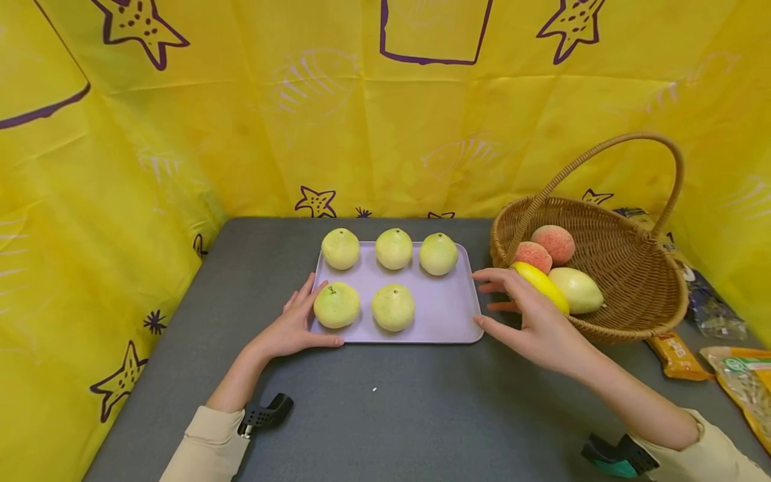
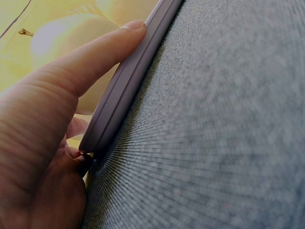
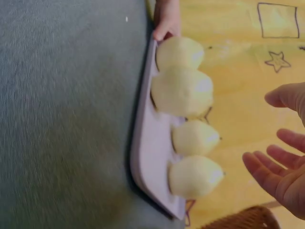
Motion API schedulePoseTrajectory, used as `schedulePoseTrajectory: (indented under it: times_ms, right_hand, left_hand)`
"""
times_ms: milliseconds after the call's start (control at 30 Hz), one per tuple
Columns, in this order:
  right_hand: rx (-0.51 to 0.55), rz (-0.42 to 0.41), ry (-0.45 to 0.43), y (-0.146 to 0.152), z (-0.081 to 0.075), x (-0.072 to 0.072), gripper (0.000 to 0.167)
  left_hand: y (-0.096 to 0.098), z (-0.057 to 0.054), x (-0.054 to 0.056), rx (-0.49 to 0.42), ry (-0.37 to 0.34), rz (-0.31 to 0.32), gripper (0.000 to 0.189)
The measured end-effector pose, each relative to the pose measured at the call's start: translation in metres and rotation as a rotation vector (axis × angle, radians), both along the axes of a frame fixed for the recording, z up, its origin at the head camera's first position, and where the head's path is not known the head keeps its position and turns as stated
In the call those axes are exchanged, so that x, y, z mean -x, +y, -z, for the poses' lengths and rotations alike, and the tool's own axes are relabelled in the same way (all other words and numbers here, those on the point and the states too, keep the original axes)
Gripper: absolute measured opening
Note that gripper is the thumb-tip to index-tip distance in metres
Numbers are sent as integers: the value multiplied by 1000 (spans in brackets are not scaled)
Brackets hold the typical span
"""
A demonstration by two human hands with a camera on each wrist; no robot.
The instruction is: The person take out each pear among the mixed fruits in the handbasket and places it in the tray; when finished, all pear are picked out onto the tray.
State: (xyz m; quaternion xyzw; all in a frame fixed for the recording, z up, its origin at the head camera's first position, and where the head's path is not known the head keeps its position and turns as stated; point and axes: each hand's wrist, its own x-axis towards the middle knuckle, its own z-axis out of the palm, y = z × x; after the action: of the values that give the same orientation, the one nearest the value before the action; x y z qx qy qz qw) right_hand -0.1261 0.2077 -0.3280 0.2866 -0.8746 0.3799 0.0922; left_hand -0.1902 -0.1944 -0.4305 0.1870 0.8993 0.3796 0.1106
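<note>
A lilac tray point(image 1: 442, 301) lies on the dark grey table, bearing several pale yellow-green, pomelo-like fruits point(image 1: 393, 308) in two rows. My left hand point(image 1: 296, 324) holds the tray's near left corner. In the left wrist view its thumb point(image 2: 107, 50) lies on the rim, while the other fingers are partly hidden beyond the corner. Off the tray's right end, my right hand point(image 1: 536, 318) hovers with fingers spread and nothing held. The right wrist view shows that hand point(image 3: 286, 162) apart from the tray and fruits.
Right of the tray stands a wicker basket point(image 1: 638, 281) with a tall handle. Inside are two peaches point(image 1: 554, 244), a long yellow fruit point(image 1: 540, 284) and a pale oval fruit point(image 1: 576, 290). Orange packets point(image 1: 679, 356) lie beside it. A yellow patterned cloth point(image 1: 385, 147) hangs behind.
</note>
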Motion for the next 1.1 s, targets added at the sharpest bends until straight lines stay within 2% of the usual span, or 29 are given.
schedulePoseTrajectory:
  times_ms: [233,567,800,1100]
  right_hand:
    - [-17,29,91,16,-13,1,62]
    - [-55,85,120,38,-25,2,61]
    - [-152,112,37,56,-36,10,49]
    - [-312,43,-127,78,-49,27,42]
  left_hand:
    - [-1,0,0,-2,14,3,117]
    - [-1,1,0,5,22,6,117]
    - [0,1,-1,6,21,4,117]
    - [0,0,-1,7,17,0,116]
